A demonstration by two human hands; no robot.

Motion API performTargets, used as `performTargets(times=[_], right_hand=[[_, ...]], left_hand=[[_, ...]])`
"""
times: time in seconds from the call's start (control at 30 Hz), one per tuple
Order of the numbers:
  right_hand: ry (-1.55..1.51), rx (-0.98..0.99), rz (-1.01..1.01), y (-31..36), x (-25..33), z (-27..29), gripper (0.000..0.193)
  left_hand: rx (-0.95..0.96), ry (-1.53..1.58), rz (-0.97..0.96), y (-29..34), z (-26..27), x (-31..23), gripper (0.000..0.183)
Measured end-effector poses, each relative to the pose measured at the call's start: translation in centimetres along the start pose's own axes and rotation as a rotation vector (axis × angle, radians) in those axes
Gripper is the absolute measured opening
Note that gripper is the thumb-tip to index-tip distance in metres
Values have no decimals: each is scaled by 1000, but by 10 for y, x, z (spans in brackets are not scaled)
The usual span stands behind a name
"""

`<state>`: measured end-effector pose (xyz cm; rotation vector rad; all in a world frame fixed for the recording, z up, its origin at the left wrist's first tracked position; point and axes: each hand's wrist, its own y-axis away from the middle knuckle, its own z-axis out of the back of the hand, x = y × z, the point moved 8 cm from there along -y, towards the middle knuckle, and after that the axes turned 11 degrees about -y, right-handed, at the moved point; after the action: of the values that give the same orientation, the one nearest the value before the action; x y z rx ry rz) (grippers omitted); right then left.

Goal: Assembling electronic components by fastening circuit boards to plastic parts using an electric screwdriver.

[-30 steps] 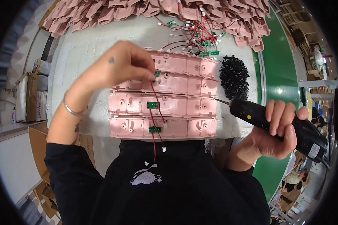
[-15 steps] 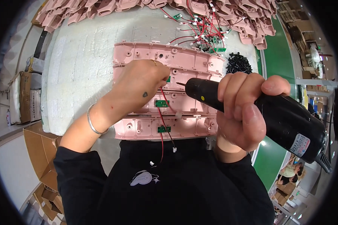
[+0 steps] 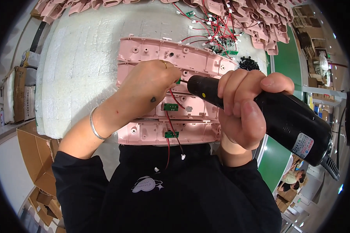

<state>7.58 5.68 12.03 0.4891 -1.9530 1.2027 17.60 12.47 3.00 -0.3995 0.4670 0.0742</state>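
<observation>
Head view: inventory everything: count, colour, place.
Curved plastic shells: four, pink, centre
Rectangular circuit boards: three, green, at nearest three shells; more among wires
Tangled wires: many, red, black, far right
Plastic parts: many, pink, far edge
Screw-like pieces: one heap, black, right of shells
Cylindrical electric screwdriver: one, black, right
Work surface: one, white, beneath
Long strip: one, green, right
Cardboard boxes: several, brown, left
Background people: count unclear, lower right
Left hand: one, bare, at one board
Right hand: one, bare, on screwdriver
</observation>
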Motion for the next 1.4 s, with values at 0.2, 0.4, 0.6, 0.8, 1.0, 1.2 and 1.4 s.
performTargets(times=[0.2,0.4,0.6,0.8,1.0,1.2,1.4], right_hand=[[-6,49,-56,-2,-4,-17,28],[71,88,-122,-3,-8,-22,33],[16,204,-39,-5,-10,-17,34],[134,-28,3,-9,44,36,31],[356,-380,65,26,90,120,27],[287,-577,131,50,87,162,29],[273,-607,120,56,81,175,29]], left_hand=[[-24,12,-14,2,1,0,11],[-5,28,-42,2,-1,-3,13],[-22,6,-60,-1,11,-9,11],[-50,30,55,0,7,-7,10],[-61,5,56,-1,8,-9,11],[-97,-100,-31,-8,20,-24,14],[-189,-32,38,-11,29,-23,13]])
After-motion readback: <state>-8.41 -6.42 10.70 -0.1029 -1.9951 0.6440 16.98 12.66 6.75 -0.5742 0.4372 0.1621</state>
